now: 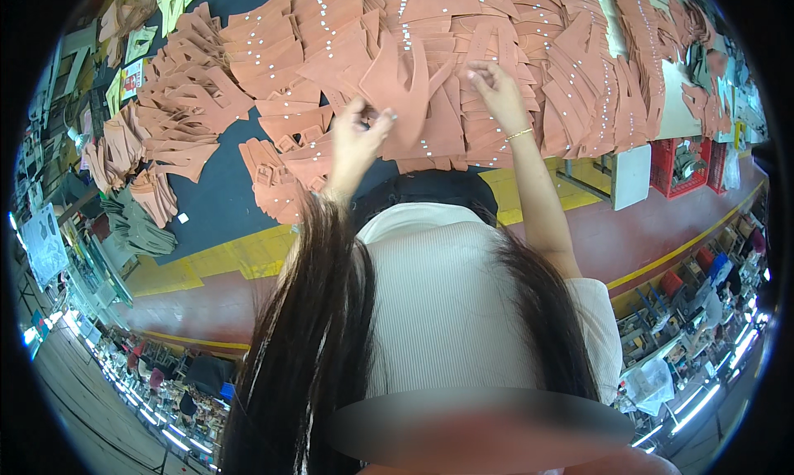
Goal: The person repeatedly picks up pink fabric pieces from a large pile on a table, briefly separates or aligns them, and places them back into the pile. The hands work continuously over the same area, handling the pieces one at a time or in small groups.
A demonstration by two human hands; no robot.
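My left hand (357, 134) pinches the lower edge of a salmon-brown cut leather piece (395, 82), which stands lifted above the heaps on the dark table (219, 190). A little to the right, my right hand (499, 90), with a thin gold bracelet at the wrist, hovers with curled fingers over a stack of the same cut pieces (463, 124); nothing shows in its grip. Many overlapping leather pieces with small white dots cover the table's far half.
Grey-green pieces (136, 223) lie piled at the table's left edge. A red crate (682, 165) stands under the table at right, beside a white board (633, 176). Yellow lines mark the red floor. My long dark hair and light ribbed top fill the lower middle.
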